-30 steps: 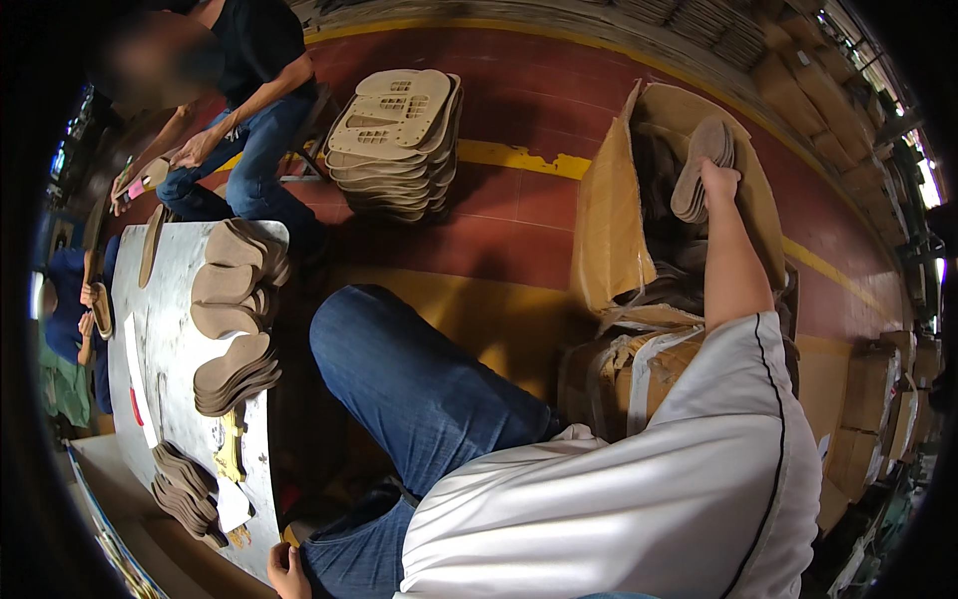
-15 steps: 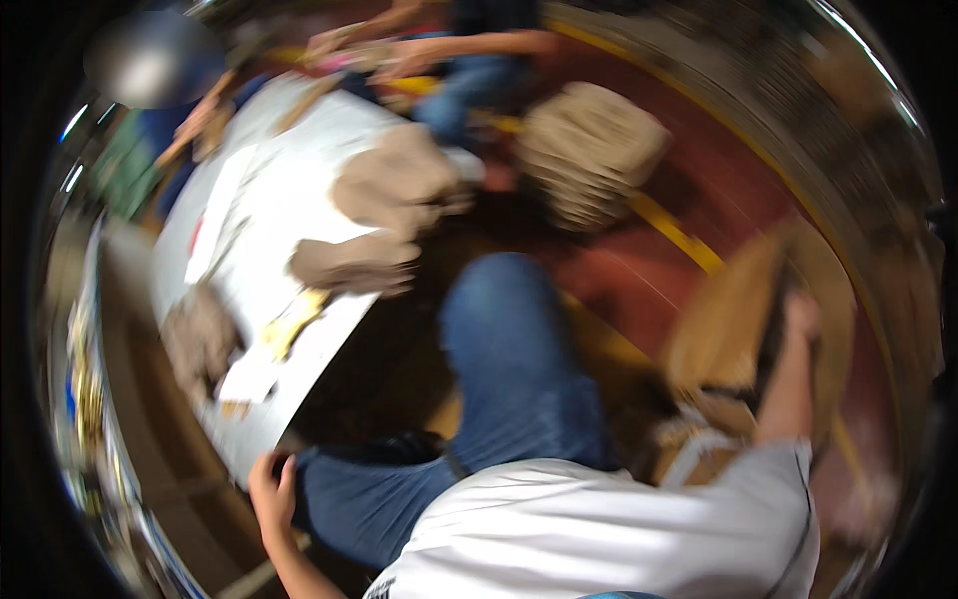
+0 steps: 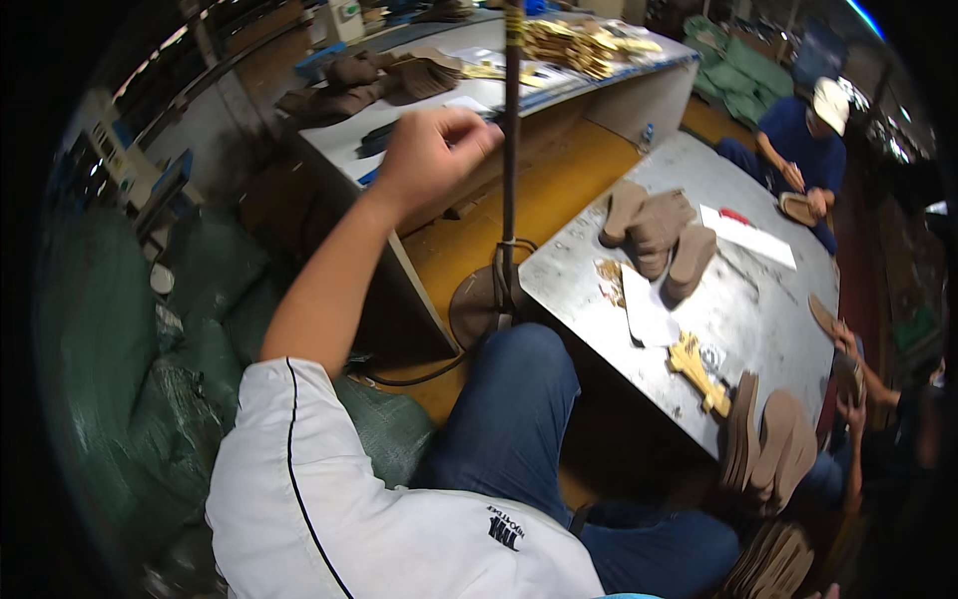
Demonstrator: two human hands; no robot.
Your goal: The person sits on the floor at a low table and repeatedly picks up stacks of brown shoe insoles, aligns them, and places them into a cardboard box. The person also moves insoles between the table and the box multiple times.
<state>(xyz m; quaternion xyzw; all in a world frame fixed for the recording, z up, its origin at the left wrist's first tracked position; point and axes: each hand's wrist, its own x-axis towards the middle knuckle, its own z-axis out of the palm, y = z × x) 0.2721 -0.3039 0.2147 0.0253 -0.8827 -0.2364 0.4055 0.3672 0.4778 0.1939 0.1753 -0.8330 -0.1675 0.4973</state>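
See left hand [image 3: 436,158] half-curled beside pole [image 3: 511,190]; can't tell its or right hand's grip. Rightward of it, pinch soles [image 3: 693,256] edgewise: likely light, bendy.

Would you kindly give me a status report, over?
Left hand raised, loosely curled, close to dark upright pole; contact unclear. Right hand not clearly visible. Stacked brown curved soles on grey flat table.

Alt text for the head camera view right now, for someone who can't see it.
A loosely curled left hand is raised beside a dark upright pole, nothing visible in its grasp. To the right, a grey table bears stacks of brown sole-shaped pieces and a yellow piece. Beyond it, a co-worker in a pale cap holds a brownish piece.
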